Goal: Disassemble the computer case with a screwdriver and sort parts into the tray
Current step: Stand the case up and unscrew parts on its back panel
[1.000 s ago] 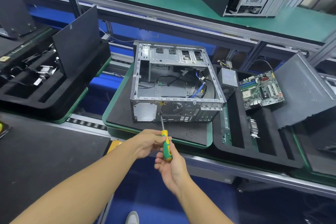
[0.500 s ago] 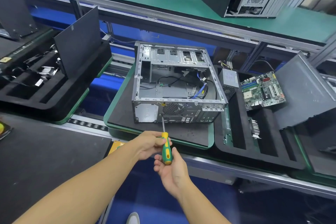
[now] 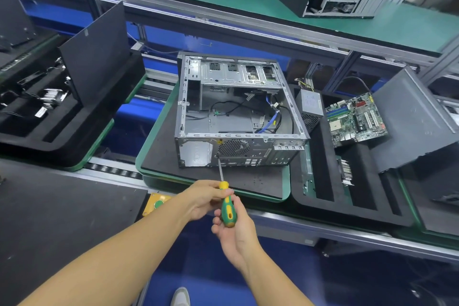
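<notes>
Finding: you hold the green and yellow plastic-handled screwdriver (image 3: pixel 227 206) in both hands at the near edge of the line. Your left hand (image 3: pixel 203 200) pinches the yellow collar between thumb and fingertips. Your right hand (image 3: pixel 236 233) has its fingers curled round the green butt from below.

The steel shaft runs away from you to the rear panel of the open grey sheet-metal computer case (image 3: pixel 258 154). The case lies on its side on the green-rimmed black mat (image 3: pixel 248 181), mid-scene. The tip meets the panel at the near-left corner of the round fan grille (image 3: pixel 233 148). Whether it sits in a screw head cannot be told.

Risks, as judged:
- The shaft looks slanted to the panel, so under torque the tip may climb out, round the head or skate into the grille
- Neither hand steadies the case, so your push may slide it away across the mat
- A freed screw may drop onto the mat or off its near edge, short of the black foam tray (image 3: pixel 323 169) to the right
- The loose blue and black cables (image 3: pixel 275 119) inside may snag whatever part is lifted out
</notes>
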`<state>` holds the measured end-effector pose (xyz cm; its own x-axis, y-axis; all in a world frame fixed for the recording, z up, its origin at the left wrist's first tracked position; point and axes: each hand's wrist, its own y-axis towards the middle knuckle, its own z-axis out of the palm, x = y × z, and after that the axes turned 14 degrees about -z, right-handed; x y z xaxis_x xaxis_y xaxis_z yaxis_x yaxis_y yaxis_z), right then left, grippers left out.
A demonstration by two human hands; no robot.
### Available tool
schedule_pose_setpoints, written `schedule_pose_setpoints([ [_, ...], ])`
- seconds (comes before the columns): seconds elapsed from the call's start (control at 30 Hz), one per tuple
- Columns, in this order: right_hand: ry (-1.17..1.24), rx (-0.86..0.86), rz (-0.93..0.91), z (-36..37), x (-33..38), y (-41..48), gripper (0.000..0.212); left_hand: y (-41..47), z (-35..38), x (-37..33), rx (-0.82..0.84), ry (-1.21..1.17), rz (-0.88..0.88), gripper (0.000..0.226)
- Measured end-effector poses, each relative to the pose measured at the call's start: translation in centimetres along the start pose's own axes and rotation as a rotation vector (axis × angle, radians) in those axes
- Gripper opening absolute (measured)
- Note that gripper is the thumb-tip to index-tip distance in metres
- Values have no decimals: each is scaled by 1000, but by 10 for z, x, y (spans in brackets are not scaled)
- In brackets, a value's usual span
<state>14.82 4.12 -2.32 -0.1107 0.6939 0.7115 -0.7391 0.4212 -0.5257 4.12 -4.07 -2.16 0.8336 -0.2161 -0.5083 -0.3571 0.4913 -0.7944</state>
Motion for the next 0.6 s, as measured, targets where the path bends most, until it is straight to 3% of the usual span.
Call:
schedule_pose_setpoints([
  [0.1, -71, -13, -40, -1, 2, 3, 23, 0, -1, -6, 7, -20, -25, 23],
  [0.27, -208, -36, -142, -4, -2, 3, 13, 19, 6, -37, -231, -251, 80, 26],
  [0.4, -342, -19, -194, -11, -1, 8, 9, 32, 9, -48, -228, -397, 70, 11],
  [0.6, -494, 5, -224, -20, 1, 10, 9, 45, 10, -49, -272, -428, 67, 7],
])
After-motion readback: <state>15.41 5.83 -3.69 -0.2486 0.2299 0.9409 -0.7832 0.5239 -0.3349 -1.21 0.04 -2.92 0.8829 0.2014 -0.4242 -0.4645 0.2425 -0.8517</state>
